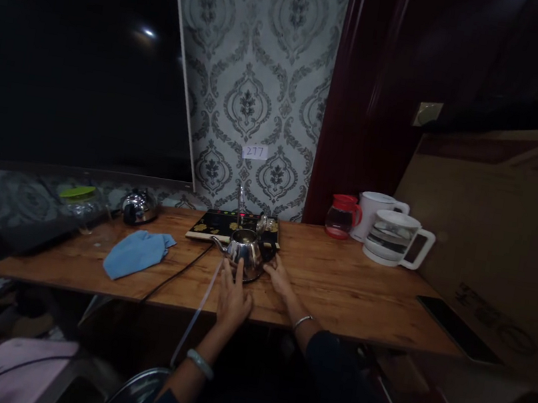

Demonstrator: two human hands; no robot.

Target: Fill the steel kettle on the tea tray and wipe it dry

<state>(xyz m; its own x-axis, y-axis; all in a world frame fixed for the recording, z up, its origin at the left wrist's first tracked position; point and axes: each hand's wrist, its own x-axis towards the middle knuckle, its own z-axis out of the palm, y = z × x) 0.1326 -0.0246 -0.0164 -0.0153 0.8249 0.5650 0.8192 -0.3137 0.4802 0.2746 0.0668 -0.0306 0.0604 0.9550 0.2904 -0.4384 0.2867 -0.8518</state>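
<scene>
A small shiny metal kettle (pixel 245 250), its top uncovered, stands near the front of the wooden table, spout to the left and black handle (pixel 267 252) to the right. My left hand (pixel 233 298) lies against its near side with the fingers stretched out. At the other side, my right hand (pixel 281 279) has its fingers at the lower end of the handle, curled against it; the fingertips are partly hidden. Right behind the kettle is a black electric hob (pixel 212 223) with gold flowers and lit red marks. A thin curved spout (pixel 241 201) rises from the hob.
A blue cloth (pixel 137 254), a round metal kettle (pixel 139 206) and a clear vessel with green lid (pixel 79 193) are at left. To the right stand a red-lidded jug (pixel 342 216), white pitchers (pixel 392 237) and a phone-like dark slab (pixel 458 329). A clear hose (pixel 196 315) hangs over the edge.
</scene>
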